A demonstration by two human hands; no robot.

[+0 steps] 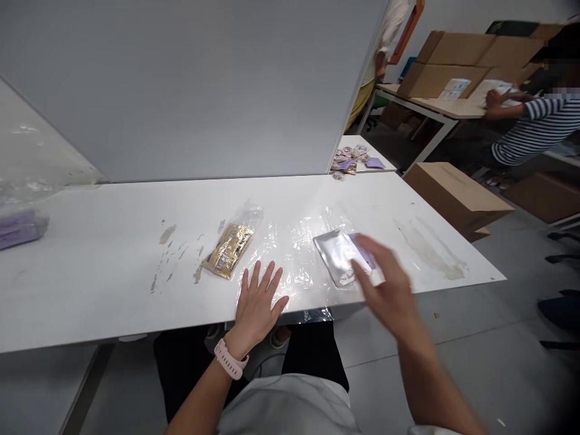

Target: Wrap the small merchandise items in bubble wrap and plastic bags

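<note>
My left hand (259, 305) lies flat near the table's front edge, fingers spread, on a clear plastic sheet (296, 248). Just beyond its fingertips is a gold packet (230, 251) inside a clear plastic bag. On the right, a flat silver pouch (338, 257) rests on the plastic, with a purple piece (367, 252) beside or beneath it. My right hand (389, 281), blurred, is over the pouch's right side with thumb and index finger apart. Whether it touches the pouch I cannot tell.
A grey panel (203, 90) stands along the back of the white table (109, 260). Purple packets (20, 228) in clear plastic lie at far left. Several small packets (351, 158) sit beyond the panel. Cardboard boxes (457, 193) and a person in a striped sleeve (539, 121) are at right.
</note>
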